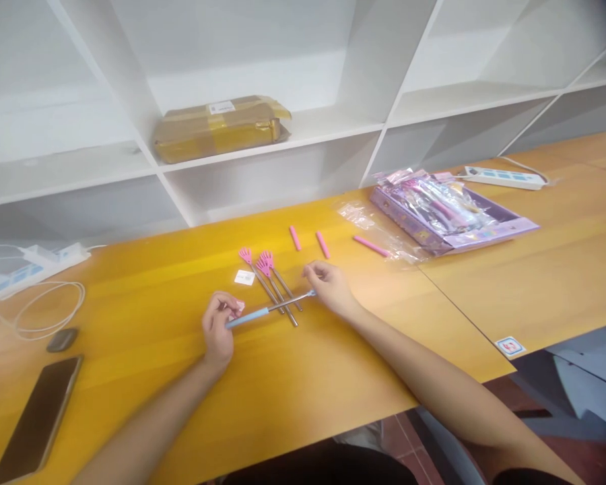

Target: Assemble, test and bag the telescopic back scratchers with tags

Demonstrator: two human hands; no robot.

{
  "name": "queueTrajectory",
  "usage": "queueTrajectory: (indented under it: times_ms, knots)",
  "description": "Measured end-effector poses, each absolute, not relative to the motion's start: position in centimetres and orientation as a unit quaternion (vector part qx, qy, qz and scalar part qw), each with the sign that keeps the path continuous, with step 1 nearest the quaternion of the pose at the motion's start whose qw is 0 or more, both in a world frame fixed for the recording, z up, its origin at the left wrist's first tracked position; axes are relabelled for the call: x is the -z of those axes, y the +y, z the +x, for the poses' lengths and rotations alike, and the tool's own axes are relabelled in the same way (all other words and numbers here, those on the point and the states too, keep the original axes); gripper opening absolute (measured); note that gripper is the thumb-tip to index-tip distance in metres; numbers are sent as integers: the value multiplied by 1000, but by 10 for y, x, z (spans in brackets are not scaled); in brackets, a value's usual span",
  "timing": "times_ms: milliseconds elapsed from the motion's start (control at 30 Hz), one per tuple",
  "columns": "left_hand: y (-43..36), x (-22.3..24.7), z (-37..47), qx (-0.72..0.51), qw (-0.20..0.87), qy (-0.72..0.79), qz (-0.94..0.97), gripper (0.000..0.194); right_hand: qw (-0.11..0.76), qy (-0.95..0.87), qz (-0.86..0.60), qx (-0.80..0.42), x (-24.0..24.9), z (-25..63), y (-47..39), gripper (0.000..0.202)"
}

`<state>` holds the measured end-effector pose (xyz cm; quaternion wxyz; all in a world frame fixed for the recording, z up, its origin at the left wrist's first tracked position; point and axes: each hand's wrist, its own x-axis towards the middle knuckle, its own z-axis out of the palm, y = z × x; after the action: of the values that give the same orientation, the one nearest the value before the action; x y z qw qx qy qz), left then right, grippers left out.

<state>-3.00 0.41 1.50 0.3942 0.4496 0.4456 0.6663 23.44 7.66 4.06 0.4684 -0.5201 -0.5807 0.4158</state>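
Note:
Between my hands a back scratcher with a light blue handle and a metal rod lies at a slant. My left hand is closed round the handle's end, and a small whitish-pink bit shows at its fingertips. At the other end, my right hand is closed by the blue head, which its fingers partly hide. Beneath the rod, several back scratchers with pink hand-shaped heads and bare metal rods lie on the table. Beyond them rest three loose pink handles. A white label lies beside the pink heads.
At the back right is a purple box of plastic-wrapped items, with clear wrappers beside it. A phone, dark earbud-like case and power strip lie left. A taped parcel sits on the shelf.

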Motion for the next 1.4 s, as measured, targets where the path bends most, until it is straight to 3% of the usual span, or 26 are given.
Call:
queueTrajectory:
  times_ms: [300,667,900,1400]
  knots:
    - [4,-11,-29,-664,402,421,470,15,475,-541,-529,-450,-42,234,72,46]
    - [0,-18,-31,-689,412,388,452,31,463,-562,-484,-485,-36,223,52,26]
    - [-3,-21,-27,-676,425,380,466,32,467,-562,-472,-494,-42,214,37,25]
    - [-14,-17,-20,-666,326,364,563,37,481,-574,-456,-481,-36,201,18,19]
